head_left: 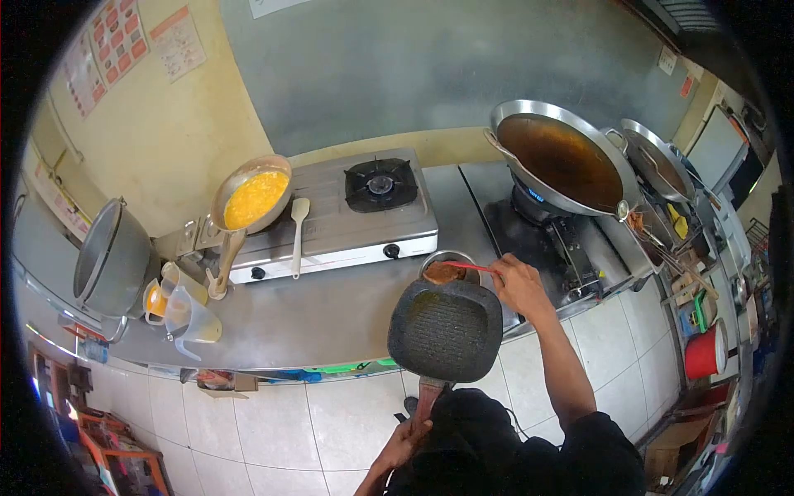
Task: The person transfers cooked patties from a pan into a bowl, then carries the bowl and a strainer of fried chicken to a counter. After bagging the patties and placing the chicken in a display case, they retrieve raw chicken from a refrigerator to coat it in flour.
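My left hand (403, 441) is wrapped round the brown handle of a square, dark grey grill pan (447, 335), held out in front of my body. Ridges line the pan's inside, and no food shows in it. Between the fingers of my right hand (521, 287) is the thin red handle of a utensil (468, 266). Its far end reaches into a metal bowl (456, 255) that holds a reddish-brown paste (443, 273). The grill pan's far edge overlaps the near side of the bowl in this view.
A two-burner gas stove (347, 236) carries a frying pan (278, 168) of yellow egg. On it lies a white spatula (299, 227). A large wok (538, 108) of brown liquid sits at right. Plastic jugs (188, 317) and a grey pot (124, 269) stand at left.
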{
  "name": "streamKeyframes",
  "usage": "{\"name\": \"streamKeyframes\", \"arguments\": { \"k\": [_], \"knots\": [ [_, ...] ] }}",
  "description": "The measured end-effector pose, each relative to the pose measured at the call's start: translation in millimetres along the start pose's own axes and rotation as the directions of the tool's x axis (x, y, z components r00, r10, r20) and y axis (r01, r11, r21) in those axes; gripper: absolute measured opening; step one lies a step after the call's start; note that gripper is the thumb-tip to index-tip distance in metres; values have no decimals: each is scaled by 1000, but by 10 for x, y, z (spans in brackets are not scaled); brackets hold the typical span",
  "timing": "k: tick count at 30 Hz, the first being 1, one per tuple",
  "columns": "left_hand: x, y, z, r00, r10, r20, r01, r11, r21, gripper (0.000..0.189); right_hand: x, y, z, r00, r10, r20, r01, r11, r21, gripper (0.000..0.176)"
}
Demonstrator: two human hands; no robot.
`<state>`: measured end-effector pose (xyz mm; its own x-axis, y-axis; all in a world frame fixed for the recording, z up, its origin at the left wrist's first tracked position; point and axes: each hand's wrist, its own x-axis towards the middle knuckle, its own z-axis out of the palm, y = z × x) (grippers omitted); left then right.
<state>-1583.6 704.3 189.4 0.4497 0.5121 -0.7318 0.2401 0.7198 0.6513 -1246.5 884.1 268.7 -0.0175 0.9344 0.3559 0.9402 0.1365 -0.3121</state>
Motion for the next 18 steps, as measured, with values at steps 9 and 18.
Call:
{"name": "streamKeyframes", "arguments": {
  "k": [9, 18],
  "knots": [
    [70, -55, -78, 994, 111, 21, -109, 992, -62, 36, -134, -27, -343, 993, 118, 11, -119, 991, 63, 13],
    [-11, 443, -332, 973, 232, 8, -230, 969, -92, 35, -327, -206, -603, 976, 215, -27, -187, 896, 403, 11]
  ]
}}
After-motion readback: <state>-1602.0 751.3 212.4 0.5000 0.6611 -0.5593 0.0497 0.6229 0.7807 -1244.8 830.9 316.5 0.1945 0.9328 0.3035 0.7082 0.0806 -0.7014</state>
